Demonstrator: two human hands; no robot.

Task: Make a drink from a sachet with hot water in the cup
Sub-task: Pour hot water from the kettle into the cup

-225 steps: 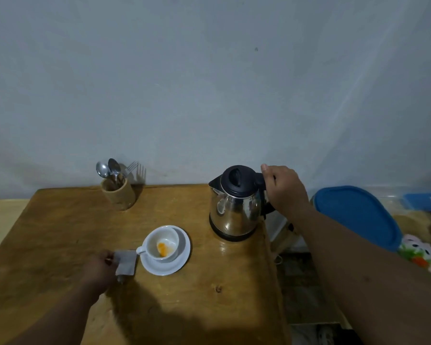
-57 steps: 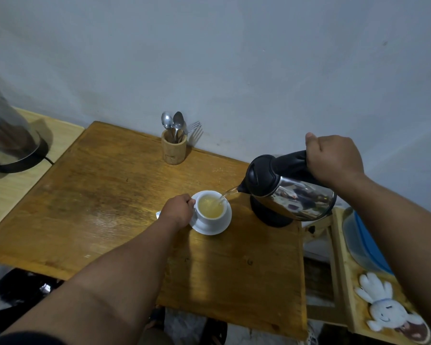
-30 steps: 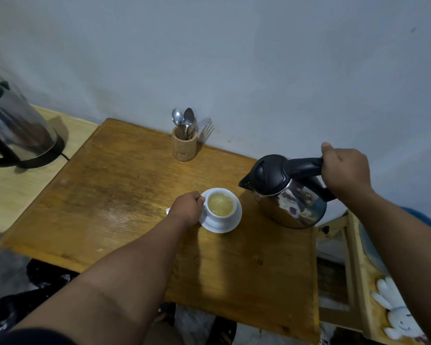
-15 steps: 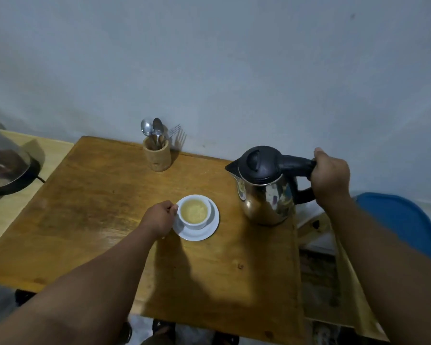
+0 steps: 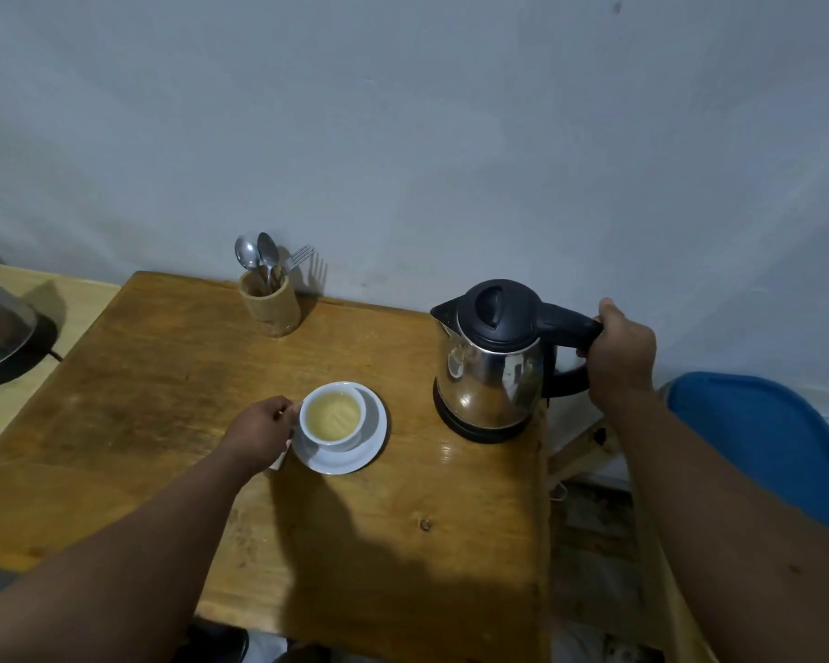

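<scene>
A white cup point(image 5: 333, 440) full of pale yellow liquid stands on a white saucer point(image 5: 372, 449) in the middle of the wooden table point(image 5: 164, 399). My left hand point(image 5: 259, 430) grips the cup's handle on its left side; a corner of the white sachet point(image 5: 280, 461) peeks out under that hand. The steel kettle point(image 5: 491, 370) with a black lid stands upright on its black base at the table's right edge. My right hand point(image 5: 620, 354) is closed around the kettle's black handle.
A wooden holder point(image 5: 270, 303) with two spoons and a fork stands at the table's back edge by the wall. A second kettle point(image 5: 1, 334) sits on a lighter surface at far left. A blue lid point(image 5: 766, 437) lies to the right, past the table's edge.
The kettle stopped pouring, swung back upright and now sits on its base. The cup has gone from powder only to full. My left hand stayed at the cup's handle.
</scene>
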